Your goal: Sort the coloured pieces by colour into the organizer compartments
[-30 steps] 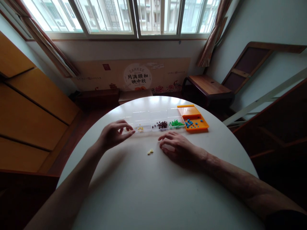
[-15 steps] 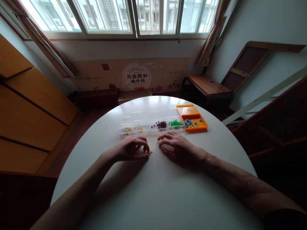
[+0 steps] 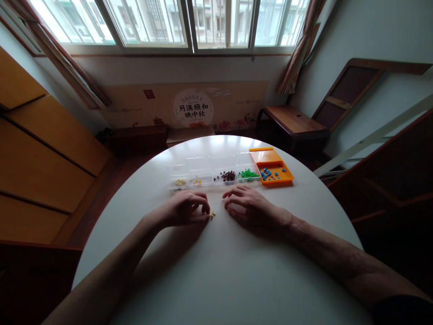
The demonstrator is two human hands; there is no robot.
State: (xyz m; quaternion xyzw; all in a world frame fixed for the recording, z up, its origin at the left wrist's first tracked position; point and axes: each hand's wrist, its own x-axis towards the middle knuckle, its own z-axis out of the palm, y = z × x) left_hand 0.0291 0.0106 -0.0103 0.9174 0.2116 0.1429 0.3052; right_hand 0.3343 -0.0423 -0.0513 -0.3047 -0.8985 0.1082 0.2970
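In the head view, a small cluster of pale-yellow toy bricks (image 3: 212, 215) stands on the white round table, too tiny to make out in detail. My left hand (image 3: 189, 208) comes in from the left, thumb and index finger pinched together at the cluster's left edge. To the right, my right hand (image 3: 248, 205) rests on the tabletop with curved fingers apart and nothing between them. A short gap separates its fingertips from the bricks.
Behind my hands runs a row of clear lidded boxes with cream pieces (image 3: 180, 182), yellow pieces (image 3: 196, 181), dark brown pieces (image 3: 228, 176) and green pieces (image 3: 248, 174). An open orange box (image 3: 287, 178) at the right holds blue pieces (image 3: 266, 173). A wooden stool (image 3: 296, 119) stands beyond the table (image 3: 237, 280).
More of the pale-yellow cluster shows now, as my left fingertips have shifted slightly left. My right hand has barely moved.
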